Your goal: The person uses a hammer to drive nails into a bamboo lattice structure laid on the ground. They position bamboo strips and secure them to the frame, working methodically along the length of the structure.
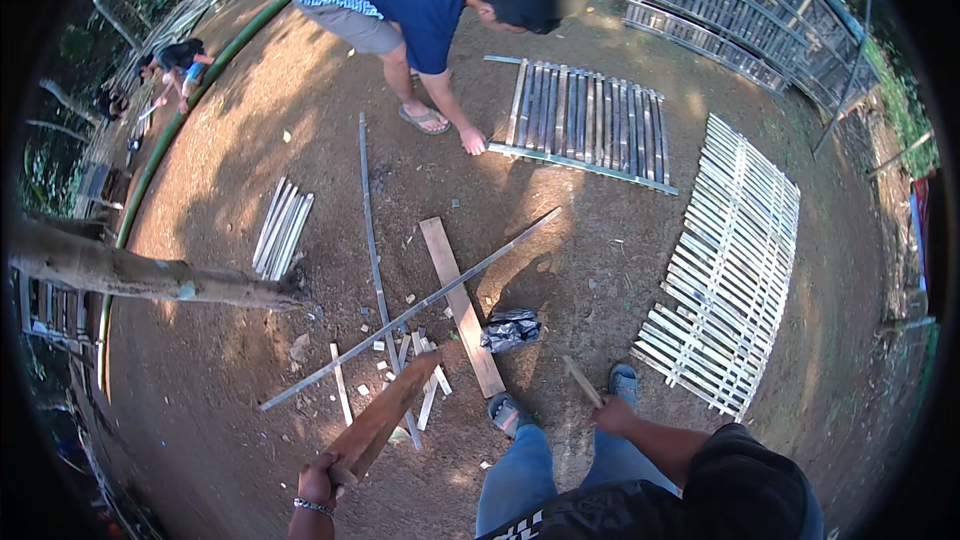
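Note:
My left hand (318, 478), with a bracelet at the wrist, is closed round the near end of a flat brown tapered board (392, 410). The board slants up and away over several loose bamboo strips. In my right hand (611, 415), a short slim wooden stick (582, 381) points forward, held above the ground by my right foot; its lower end is hidden in the fist. Between my feet and the other person lie a plank (455, 290), a long strip (430, 298) crossing over it, and a crumpled black plastic bag (510, 330).
Another person (400, 0) bends over a dark slatted bamboo panel (590, 120), one hand at its corner. A pale slatted panel (735, 260) lies right. A tree trunk (160, 275) juts in from the left, near bundled strips (284, 228). More people (180, 65) are far left.

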`<state>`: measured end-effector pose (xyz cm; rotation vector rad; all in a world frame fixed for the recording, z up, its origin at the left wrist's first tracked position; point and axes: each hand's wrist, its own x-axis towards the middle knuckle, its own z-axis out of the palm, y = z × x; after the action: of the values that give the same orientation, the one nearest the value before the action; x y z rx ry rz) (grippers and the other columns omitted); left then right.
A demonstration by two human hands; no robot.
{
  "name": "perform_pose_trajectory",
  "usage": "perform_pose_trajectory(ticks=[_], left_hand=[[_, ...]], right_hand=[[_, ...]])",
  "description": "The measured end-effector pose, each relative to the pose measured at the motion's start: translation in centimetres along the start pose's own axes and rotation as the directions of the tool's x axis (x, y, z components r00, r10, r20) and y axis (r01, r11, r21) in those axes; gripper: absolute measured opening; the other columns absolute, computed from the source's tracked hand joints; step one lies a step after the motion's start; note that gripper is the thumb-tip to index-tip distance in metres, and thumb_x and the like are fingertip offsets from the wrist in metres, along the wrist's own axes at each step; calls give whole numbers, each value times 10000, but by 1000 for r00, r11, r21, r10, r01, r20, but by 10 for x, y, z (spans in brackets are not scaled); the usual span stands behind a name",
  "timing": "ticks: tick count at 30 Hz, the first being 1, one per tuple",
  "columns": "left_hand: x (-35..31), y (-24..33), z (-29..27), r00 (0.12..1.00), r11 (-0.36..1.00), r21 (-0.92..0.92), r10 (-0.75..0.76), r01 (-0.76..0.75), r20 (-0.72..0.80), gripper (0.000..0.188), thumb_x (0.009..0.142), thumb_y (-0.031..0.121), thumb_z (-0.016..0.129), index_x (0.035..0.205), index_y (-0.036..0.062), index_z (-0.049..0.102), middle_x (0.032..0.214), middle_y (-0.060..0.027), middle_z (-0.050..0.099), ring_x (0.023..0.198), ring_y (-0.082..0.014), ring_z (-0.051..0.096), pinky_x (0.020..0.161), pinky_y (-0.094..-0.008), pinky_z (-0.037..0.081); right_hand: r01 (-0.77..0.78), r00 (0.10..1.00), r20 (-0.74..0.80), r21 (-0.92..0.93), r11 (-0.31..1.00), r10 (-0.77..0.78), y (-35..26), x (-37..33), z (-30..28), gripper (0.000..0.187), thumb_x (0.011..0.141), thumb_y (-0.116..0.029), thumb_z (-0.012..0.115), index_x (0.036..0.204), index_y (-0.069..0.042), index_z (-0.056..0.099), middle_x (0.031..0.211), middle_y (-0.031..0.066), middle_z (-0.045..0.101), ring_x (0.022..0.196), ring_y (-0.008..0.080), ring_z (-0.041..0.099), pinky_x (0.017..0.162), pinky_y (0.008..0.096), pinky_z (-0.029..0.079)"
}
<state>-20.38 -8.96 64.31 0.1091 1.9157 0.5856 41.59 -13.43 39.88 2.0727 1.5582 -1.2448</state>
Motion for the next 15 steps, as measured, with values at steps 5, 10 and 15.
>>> perform_pose_trajectory(ticks=[5,10,15], left_hand=[[-30,-5,-57,924,259,900,253,-351,287,478,809,491,749,943,32,769,824,-196,734,760,-309,752,642,-416,584],[-15,-22,-61,802,-258,842,269,-473,533,337,810,434,717,999,159,770,820,-140,730,728,-335,705,654,-474,558],[47,-45,-43,53,-545,111,121,-831,991,274,883,385,683,1094,219,740,862,-87,733,760,-322,676,672,-499,535]], right_hand=[[-412,911,34,40,910,411,58,-106,-65,478,823,-434,762,1079,-31,751,1058,242,746,1004,399,730,883,460,585],[-688,725,223,262,677,651,157,-159,-1,447,880,-361,714,1102,27,728,906,202,740,826,297,754,667,457,585],[-489,866,267,632,601,424,254,-196,87,277,955,-183,609,1124,15,705,758,130,694,645,237,712,531,417,536]])
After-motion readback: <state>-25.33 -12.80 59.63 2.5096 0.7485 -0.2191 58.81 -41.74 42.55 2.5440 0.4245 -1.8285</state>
